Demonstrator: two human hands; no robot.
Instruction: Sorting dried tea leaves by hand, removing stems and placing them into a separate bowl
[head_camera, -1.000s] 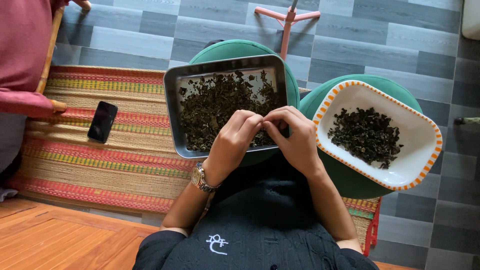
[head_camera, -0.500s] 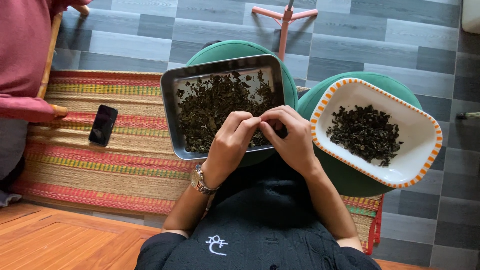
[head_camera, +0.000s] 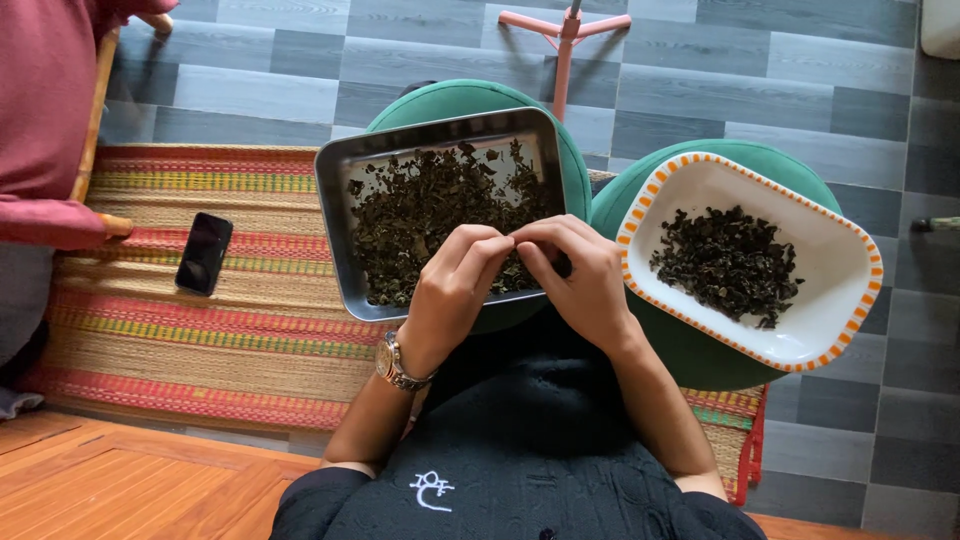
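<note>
My left hand and my right hand meet fingertip to fingertip over the near edge of a metal tray heaped with dark dried leaves. The fingers pinch together around something small that I cannot make out. A wristwatch sits on my left wrist. To the right, a white dish with an orange-dotted rim holds a smaller pile of dark leaves. Each container rests on a green round stool.
A striped woven mat covers the grey tiled floor, with a black phone lying on it. Another person in a red sleeve sits at the left. A pink stand rises at the back. A wooden surface lies near left.
My hands have stayed together over the tray's near edge, with only slight finger movement. Nothing else has shifted.
</note>
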